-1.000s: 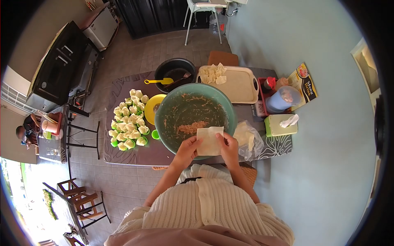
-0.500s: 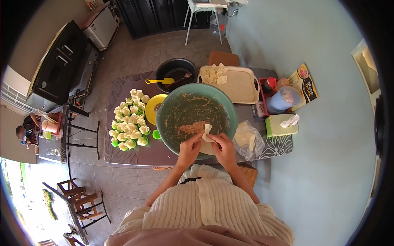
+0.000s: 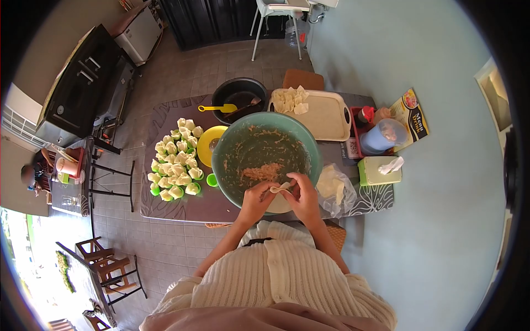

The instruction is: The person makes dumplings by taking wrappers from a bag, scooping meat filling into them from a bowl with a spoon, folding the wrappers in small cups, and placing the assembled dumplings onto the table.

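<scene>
My left hand [image 3: 257, 202] pinches the left side of a pale, folded dumpling wrapper [image 3: 281, 188]. On its other side my right hand [image 3: 303, 197] grips it too, fingers bent over the top edge. Both hands are over the near rim of a large green basin [image 3: 232, 144]. A lump of pinkish minced filling [image 3: 263, 171] lies in the basin, with smears up the wall. Whether the wrapper has filling inside cannot be seen. Below my hands, partly covered by them, is a pale round surface [image 3: 280, 204].
Left of the basin stand many pale dumplings [image 3: 175, 160] in green cups, plus a yellow plate [image 3: 205, 142]. Behind are a black basin [image 3: 238, 88] with a yellow spatula [image 3: 220, 108] and a tray [image 3: 326, 113] with wrappers [image 3: 291, 100]. At right lie bagged wrappers [image 3: 333, 187] and a tissue box [image 3: 380, 172].
The wrapper has gone from standing upright to a lower, more sideways fold between my fingers. My right fingers have shifted up and over it. The camera view has moved slightly.
</scene>
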Action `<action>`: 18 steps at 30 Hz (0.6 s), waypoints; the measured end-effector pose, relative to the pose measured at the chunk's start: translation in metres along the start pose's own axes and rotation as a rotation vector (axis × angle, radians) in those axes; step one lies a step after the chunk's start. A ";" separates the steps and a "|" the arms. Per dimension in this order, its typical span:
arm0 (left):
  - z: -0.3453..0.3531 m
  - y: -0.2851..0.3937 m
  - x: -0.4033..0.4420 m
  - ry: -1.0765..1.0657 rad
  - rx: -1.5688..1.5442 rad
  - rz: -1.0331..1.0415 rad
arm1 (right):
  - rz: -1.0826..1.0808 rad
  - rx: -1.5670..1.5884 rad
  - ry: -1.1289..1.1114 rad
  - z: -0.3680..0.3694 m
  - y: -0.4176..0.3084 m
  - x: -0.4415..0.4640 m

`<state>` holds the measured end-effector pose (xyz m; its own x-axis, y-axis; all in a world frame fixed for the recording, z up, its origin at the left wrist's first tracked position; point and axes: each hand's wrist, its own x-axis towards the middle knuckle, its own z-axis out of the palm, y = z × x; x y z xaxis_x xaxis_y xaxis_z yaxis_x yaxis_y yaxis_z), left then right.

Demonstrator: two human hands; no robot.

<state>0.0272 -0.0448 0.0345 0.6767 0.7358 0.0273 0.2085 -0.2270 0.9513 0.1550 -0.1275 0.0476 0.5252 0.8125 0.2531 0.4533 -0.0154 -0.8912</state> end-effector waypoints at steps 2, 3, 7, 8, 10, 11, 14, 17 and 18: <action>-0.002 -0.003 0.000 -0.028 0.002 -0.027 | -0.073 -0.061 0.022 0.000 0.002 0.002; -0.002 -0.004 0.000 -0.060 0.004 -0.054 | -0.090 -0.027 -0.032 0.000 0.009 0.002; 0.000 -0.004 0.000 0.019 -0.167 0.027 | 0.029 0.055 -0.202 0.003 0.024 0.001; -0.002 -0.002 0.001 0.026 -0.189 -0.007 | 0.027 0.056 -0.205 0.004 0.023 0.000; -0.006 -0.003 0.000 0.038 -0.212 -0.043 | 0.075 0.061 -0.211 0.006 0.021 0.000; -0.009 -0.006 0.000 0.009 -0.139 -0.027 | 0.074 0.063 -0.215 0.007 0.019 0.001; -0.013 -0.013 -0.001 -0.007 -0.034 -0.014 | 0.112 0.010 -0.245 0.010 0.015 0.001; -0.017 -0.015 -0.003 0.071 0.011 0.008 | 0.084 -0.097 -0.281 0.015 0.018 0.003; -0.019 -0.015 -0.003 0.132 0.024 0.031 | 0.039 -0.107 -0.261 0.017 0.022 0.002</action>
<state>0.0085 -0.0315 0.0256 0.5849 0.8051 0.0984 0.2068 -0.2653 0.9417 0.1538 -0.1162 0.0226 0.3465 0.9325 0.1017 0.5169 -0.0994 -0.8502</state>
